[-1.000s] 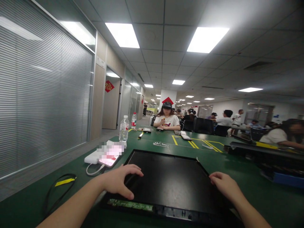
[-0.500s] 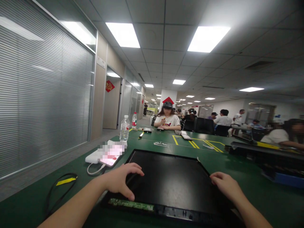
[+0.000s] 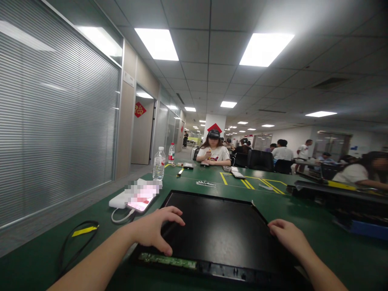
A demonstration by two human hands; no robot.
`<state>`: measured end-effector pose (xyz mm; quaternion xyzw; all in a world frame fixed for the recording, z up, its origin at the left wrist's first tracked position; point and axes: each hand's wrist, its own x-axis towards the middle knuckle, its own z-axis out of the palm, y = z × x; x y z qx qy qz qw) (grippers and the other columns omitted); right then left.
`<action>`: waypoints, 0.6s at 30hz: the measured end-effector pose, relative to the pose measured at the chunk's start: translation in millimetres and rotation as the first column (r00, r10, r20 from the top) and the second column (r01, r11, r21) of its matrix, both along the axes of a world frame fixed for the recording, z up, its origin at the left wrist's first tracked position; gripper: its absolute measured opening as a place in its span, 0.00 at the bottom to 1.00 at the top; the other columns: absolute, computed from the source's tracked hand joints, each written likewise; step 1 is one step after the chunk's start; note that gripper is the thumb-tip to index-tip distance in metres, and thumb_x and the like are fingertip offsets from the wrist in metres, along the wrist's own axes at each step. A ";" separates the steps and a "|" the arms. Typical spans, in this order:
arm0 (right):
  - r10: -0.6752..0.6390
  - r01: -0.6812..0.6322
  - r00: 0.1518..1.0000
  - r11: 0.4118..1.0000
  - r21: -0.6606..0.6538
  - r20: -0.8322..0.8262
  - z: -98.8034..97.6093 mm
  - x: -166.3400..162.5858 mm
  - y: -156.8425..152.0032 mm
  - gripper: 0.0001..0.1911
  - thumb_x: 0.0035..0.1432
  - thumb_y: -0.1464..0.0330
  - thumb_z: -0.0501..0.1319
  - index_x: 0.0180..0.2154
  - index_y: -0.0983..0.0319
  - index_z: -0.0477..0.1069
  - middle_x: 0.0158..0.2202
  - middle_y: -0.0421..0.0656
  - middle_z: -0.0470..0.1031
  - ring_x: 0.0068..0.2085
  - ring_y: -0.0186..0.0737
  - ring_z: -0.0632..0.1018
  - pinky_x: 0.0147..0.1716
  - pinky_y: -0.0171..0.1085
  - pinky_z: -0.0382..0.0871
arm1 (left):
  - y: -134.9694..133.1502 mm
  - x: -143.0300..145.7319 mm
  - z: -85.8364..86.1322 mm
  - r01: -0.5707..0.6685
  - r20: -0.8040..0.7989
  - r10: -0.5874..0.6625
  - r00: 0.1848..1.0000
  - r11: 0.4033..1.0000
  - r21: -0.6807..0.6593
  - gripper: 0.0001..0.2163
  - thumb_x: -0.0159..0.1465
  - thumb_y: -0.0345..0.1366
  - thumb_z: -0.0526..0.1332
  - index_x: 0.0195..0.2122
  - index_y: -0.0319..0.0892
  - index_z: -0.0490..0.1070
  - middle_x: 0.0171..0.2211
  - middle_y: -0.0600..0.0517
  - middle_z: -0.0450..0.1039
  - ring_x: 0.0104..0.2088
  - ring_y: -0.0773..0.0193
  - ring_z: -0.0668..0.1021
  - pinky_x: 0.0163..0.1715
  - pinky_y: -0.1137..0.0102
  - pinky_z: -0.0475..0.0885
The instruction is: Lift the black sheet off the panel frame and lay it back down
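Note:
A large black display panel (image 3: 218,230) lies flat on the green table in front of me. Along its near edge, toward the left, runs a narrow green circuit board (image 3: 168,261). Over the panel's left side is my left hand (image 3: 156,229), thumb and fingers spread and curved with nothing between them; the thumb tip is close to the circuit board. At the opposite side, my right hand (image 3: 289,237) pinches the panel's right edge between thumb and fingers.
Left of the panel are a phone (image 3: 142,198) on a white cable, a white power bank (image 3: 121,199) and a black strap (image 3: 68,246). A water bottle (image 3: 159,163) stands behind them. Across the table (image 3: 188,186) sits a person (image 3: 214,153). Dark panels (image 3: 330,198) are stacked at right.
Both hands and the panel stay almost where they were. My left fingers shift very slightly.

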<state>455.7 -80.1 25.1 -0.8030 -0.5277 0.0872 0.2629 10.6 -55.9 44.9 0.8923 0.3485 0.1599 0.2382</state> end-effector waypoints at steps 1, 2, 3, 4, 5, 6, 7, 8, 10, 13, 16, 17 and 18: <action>0.000 0.000 1.000 1.000 0.000 0.005 0.3 -0.7 -0.3 0.13 0.45 0.65 0.52 0.30 0.57 0.75 0.32 0.41 0.77 0.36 0.42 0.76 0.32 0.35 0.64 | -0.4 -0.2 0.2 -0.001 -0.003 0.001 1.000 1.000 -0.001 0.30 0.41 0.47 0.68 0.48 0.54 0.68 0.57 0.53 0.55 0.55 0.52 0.62 0.55 0.62 0.57; 0.001 -0.001 1.000 1.000 0.000 0.009 0.5 -1.3 -0.6 0.13 0.45 0.66 0.53 0.30 0.57 0.75 0.32 0.41 0.77 0.36 0.42 0.76 0.33 0.35 0.64 | -0.7 -0.4 0.5 -0.003 -0.008 0.003 1.000 1.000 -0.002 0.30 0.41 0.47 0.68 0.48 0.54 0.68 0.57 0.53 0.55 0.55 0.52 0.62 0.55 0.62 0.56; 0.003 -0.003 1.000 1.000 0.001 0.014 0.6 -1.9 -0.9 0.13 0.45 0.66 0.53 0.29 0.57 0.75 0.32 0.41 0.77 0.36 0.42 0.76 0.33 0.35 0.64 | -1.0 -0.6 0.8 -0.002 -0.014 0.001 1.000 1.000 -0.003 0.30 0.41 0.47 0.68 0.48 0.54 0.67 0.57 0.53 0.54 0.56 0.51 0.62 0.55 0.62 0.56; 0.006 -0.006 1.000 1.000 0.000 0.016 0.6 -2.3 -1.2 0.13 0.44 0.66 0.53 0.29 0.57 0.75 0.32 0.41 0.77 0.36 0.42 0.75 0.33 0.35 0.64 | -1.3 -0.9 1.1 0.001 -0.018 -0.001 1.000 1.000 -0.003 0.30 0.41 0.47 0.68 0.48 0.54 0.67 0.57 0.53 0.54 0.56 0.51 0.62 0.55 0.62 0.56; 0.007 -0.007 1.000 1.000 0.001 0.016 0.6 -2.6 -1.5 0.13 0.44 0.66 0.53 0.29 0.57 0.75 0.32 0.41 0.77 0.36 0.42 0.75 0.33 0.35 0.64 | -1.4 -1.1 1.4 0.003 -0.021 -0.003 1.000 1.000 -0.002 0.30 0.41 0.47 0.68 0.48 0.54 0.67 0.58 0.53 0.54 0.56 0.51 0.62 0.55 0.62 0.56; 0.009 -0.009 1.000 1.000 0.004 0.015 0.5 -2.8 -1.7 0.13 0.45 0.65 0.53 0.30 0.57 0.75 0.32 0.41 0.77 0.36 0.42 0.75 0.33 0.35 0.64 | -1.5 -1.4 1.7 0.005 -0.021 -0.005 1.000 1.000 0.000 0.30 0.41 0.47 0.68 0.48 0.54 0.67 0.58 0.53 0.54 0.56 0.51 0.62 0.55 0.61 0.56; 0.011 -0.011 1.000 1.000 0.007 0.015 0.5 -2.8 -1.8 0.13 0.45 0.65 0.52 0.30 0.57 0.75 0.32 0.41 0.77 0.36 0.42 0.75 0.33 0.35 0.64 | -1.5 -1.6 1.8 0.007 -0.021 -0.007 1.000 1.000 0.003 0.30 0.41 0.47 0.68 0.48 0.54 0.67 0.58 0.53 0.54 0.55 0.51 0.62 0.55 0.61 0.56; 0.013 -0.013 1.000 1.000 0.008 0.014 0.4 -2.8 -1.8 0.14 0.45 0.65 0.52 0.30 0.57 0.75 0.31 0.41 0.77 0.36 0.42 0.75 0.32 0.35 0.64 | -1.5 -1.7 1.8 0.006 -0.020 -0.006 1.000 1.000 0.005 0.30 0.41 0.47 0.68 0.48 0.54 0.68 0.58 0.53 0.54 0.56 0.51 0.62 0.55 0.61 0.56; 0.011 -0.011 1.000 1.000 0.004 0.012 0.3 -2.5 -1.8 0.14 0.45 0.65 0.52 0.30 0.57 0.75 0.31 0.41 0.77 0.35 0.42 0.76 0.32 0.35 0.64 | -1.4 -1.7 1.7 0.000 -0.020 0.000 1.000 1.000 0.007 0.30 0.41 0.47 0.68 0.48 0.55 0.68 0.58 0.53 0.54 0.56 0.50 0.61 0.55 0.60 0.56; 0.008 -0.008 1.000 1.000 -0.001 0.006 0.1 -2.1 -1.4 0.13 0.45 0.65 0.53 0.30 0.57 0.75 0.31 0.41 0.77 0.35 0.42 0.76 0.32 0.35 0.64 | -1.7 -1.7 1.4 0.002 -0.017 -0.002 1.000 1.000 0.007 0.29 0.41 0.47 0.68 0.47 0.54 0.68 0.58 0.53 0.54 0.56 0.50 0.61 0.55 0.61 0.56; 0.017 -0.017 1.000 1.000 0.007 0.004 -0.9 -1.6 -0.7 0.13 0.45 0.65 0.52 0.30 0.57 0.74 0.32 0.41 0.77 0.36 0.42 0.76 0.32 0.35 0.64 | -1.7 -2.8 1.1 0.006 -0.011 -0.006 1.000 1.000 0.006 0.28 0.41 0.46 0.68 0.46 0.53 0.69 0.58 0.53 0.54 0.55 0.50 0.62 0.55 0.62 0.57; 0.019 -0.019 1.000 1.000 0.010 0.006 -1.4 -1.3 -0.4 0.13 0.45 0.65 0.53 0.30 0.57 0.74 0.32 0.41 0.77 0.36 0.42 0.76 0.32 0.35 0.65 | -1.5 -3.4 0.8 0.005 -0.011 -0.005 1.000 1.000 0.006 0.28 0.41 0.46 0.68 0.46 0.53 0.69 0.58 0.53 0.54 0.55 0.50 0.62 0.55 0.62 0.57; 0.020 -0.020 1.000 1.000 0.011 0.007 -1.9 -0.9 0.0 0.13 0.45 0.65 0.53 0.30 0.57 0.74 0.32 0.41 0.77 0.36 0.42 0.76 0.32 0.35 0.65 | -1.1 -4.1 0.6 0.003 -0.012 -0.002 1.000 1.000 0.005 0.28 0.41 0.47 0.68 0.46 0.54 0.69 0.58 0.53 0.54 0.55 0.51 0.62 0.55 0.62 0.57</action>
